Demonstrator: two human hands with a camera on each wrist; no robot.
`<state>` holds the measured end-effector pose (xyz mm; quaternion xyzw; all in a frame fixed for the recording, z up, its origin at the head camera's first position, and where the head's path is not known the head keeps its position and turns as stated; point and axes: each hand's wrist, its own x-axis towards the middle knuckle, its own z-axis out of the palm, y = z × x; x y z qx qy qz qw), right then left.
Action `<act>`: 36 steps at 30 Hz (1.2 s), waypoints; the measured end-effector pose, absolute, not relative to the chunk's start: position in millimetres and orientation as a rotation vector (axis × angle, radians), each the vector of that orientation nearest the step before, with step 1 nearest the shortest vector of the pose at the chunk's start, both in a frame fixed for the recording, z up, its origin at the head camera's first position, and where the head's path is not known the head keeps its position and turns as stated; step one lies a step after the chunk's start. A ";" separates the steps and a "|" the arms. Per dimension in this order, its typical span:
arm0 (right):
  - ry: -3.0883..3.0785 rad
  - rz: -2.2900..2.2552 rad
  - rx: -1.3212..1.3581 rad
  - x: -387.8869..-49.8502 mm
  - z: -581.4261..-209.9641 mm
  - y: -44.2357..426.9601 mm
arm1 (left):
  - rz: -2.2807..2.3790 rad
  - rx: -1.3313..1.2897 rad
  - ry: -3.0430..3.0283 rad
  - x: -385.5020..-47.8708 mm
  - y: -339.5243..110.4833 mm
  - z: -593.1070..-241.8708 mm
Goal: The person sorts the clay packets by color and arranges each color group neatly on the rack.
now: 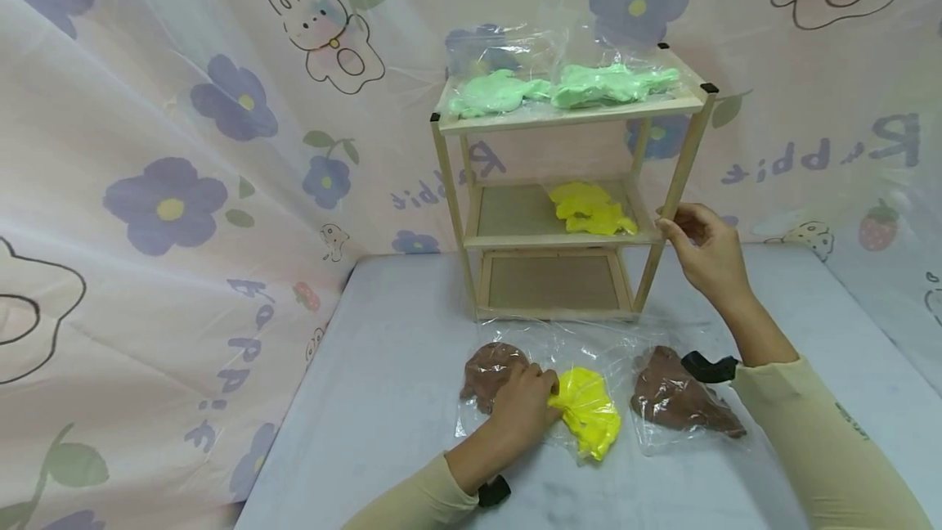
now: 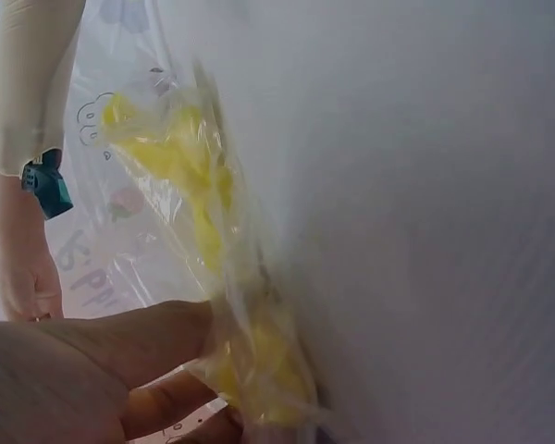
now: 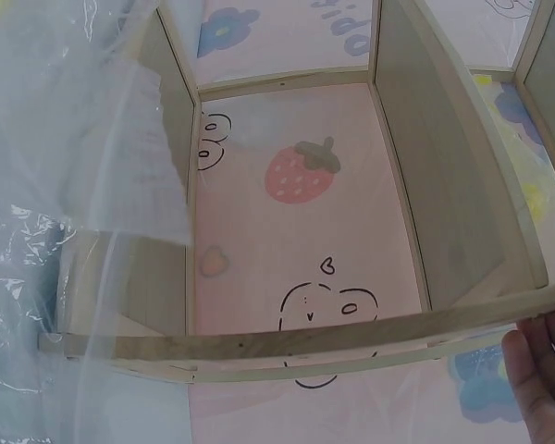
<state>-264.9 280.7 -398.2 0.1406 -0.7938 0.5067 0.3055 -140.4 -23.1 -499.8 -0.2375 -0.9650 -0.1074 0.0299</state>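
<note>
Left hand (image 1: 521, 406) pinches yellow packet (image 1: 591, 419), fingers closed on its edge, on tabletop (image 1: 383, 366) between two brown packets (image 1: 673, 391). Right hand (image 1: 710, 256) grips wooden rack (image 1: 508, 211) by right front post (image 1: 688, 150).

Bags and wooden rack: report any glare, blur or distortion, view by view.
Head view: white glints on the clear plastic of the yellow bag and the brown bag at right; left wrist view: yellow bag soft and blurred; right wrist view: glare on clear plastic at the left edge, wooden rack with a bowed-looking post, probably lens distortion.
</note>
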 end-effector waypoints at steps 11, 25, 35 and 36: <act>-2.106 1.334 0.366 -264.4 -398.2 281.1 | -0.448 -0.748 -2.952 -144.8 -21.6 -502.4; -2.114 1.332 0.355 -265.2 -397.9 281.3 | -0.676 -0.686 -2.772 -149.3 -44.1 -473.6; -2.097 1.347 0.360 -264.1 -397.2 280.3 | -0.971 -0.615 -2.741 -147.7 -63.0 -445.5; -2.100 1.346 0.358 -264.2 -397.4 280.3 | -1.019 -0.611 -2.737 -147.5 -64.9 -443.0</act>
